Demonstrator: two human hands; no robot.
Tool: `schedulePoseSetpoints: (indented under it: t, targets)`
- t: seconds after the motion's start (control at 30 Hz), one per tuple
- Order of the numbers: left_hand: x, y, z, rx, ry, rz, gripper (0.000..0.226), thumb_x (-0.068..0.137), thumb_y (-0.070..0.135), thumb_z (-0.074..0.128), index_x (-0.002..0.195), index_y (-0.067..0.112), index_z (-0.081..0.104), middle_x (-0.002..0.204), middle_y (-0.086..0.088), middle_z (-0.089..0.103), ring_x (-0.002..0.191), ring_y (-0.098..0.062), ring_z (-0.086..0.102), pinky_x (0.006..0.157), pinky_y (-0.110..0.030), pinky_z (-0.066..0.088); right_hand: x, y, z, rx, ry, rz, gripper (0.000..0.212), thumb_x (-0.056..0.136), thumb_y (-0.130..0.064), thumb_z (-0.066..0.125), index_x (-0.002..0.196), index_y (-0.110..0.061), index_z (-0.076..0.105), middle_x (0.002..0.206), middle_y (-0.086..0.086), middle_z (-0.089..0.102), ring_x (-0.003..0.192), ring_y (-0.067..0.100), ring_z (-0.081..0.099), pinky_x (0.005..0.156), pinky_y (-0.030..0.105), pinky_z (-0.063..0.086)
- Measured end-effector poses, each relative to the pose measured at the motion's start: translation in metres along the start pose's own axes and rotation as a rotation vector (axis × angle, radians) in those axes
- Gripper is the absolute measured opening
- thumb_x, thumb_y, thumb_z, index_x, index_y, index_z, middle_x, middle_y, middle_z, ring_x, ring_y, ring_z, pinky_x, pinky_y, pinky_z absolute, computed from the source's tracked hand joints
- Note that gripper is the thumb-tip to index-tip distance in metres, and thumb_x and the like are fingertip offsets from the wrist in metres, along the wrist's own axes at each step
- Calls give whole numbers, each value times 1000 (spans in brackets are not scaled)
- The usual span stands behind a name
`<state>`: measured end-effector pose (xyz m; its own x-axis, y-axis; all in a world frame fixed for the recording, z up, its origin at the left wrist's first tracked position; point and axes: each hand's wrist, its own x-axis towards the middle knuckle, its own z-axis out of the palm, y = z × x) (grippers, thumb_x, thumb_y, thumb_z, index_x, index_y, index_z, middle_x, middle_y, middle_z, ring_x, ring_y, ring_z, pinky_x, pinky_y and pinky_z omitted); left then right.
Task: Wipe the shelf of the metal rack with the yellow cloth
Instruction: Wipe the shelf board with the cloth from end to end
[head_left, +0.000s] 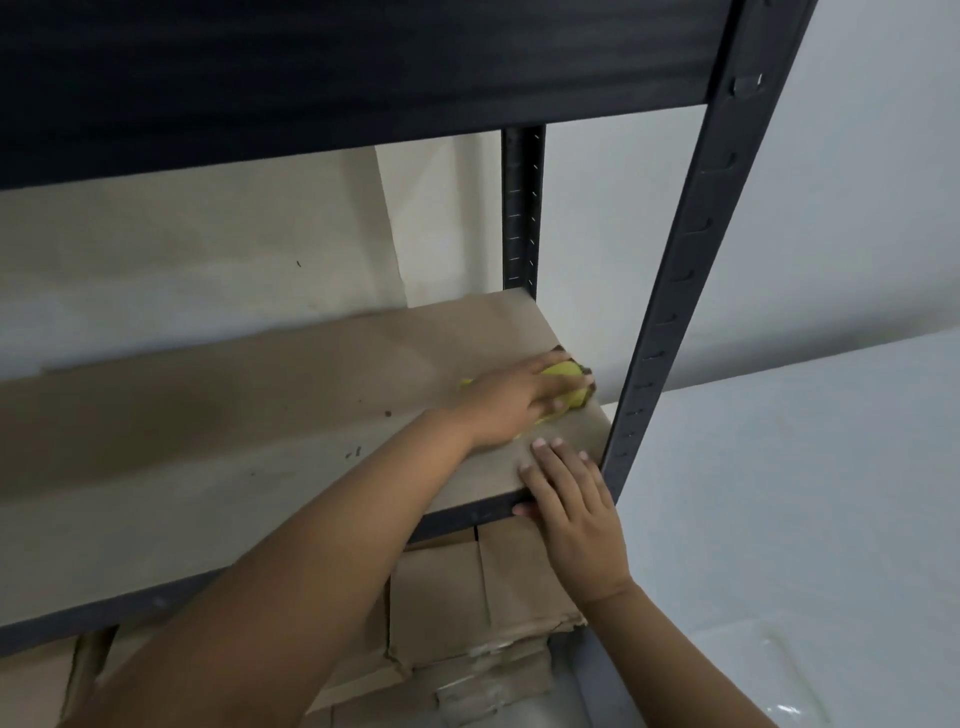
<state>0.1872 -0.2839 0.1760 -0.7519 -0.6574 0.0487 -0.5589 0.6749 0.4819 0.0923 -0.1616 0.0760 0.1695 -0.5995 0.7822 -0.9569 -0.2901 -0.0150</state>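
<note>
crumpled yellow cloth (563, 392) on the tan shelf (218, 441) near its right end, beside the dark metal rack (691, 249) upright

Shelf (234, 467) surface open toward 9 o'clock from left hand (511, 402), only small dark specks there. Front upright (691, 270) blocks at 3 o'clock, just beside right hand (571, 512). Rear upright (522, 208) closes 12 o'clock corner. Upper shelf (337, 73) caps headroom. Cardboard boxes (467, 613) fill space below, 6 o'clock.
</note>
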Motion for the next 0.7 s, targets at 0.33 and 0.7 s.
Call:
schedulePoseSetpoints:
  t: [0.33,0.7]
  targets:
    - [12,-58,-23,18,159,-181,41,98,21,44,137,33,44,155,2,22,139,-20,28,105,-25,26,-1,2,2,-47,-4,-16,32,95,-35,41,117,-14,51,123,14,63,122,27,45,108,38,31]
    - [-18,-6,5,-12,119,1,38,98,28,44,134,39,47,153,11,25,136,-16,34,105,-25,29,-3,3,10,-94,12,-16,38,98,-36,31,122,-12,47,132,10,43,123,27,43,112,37,24]
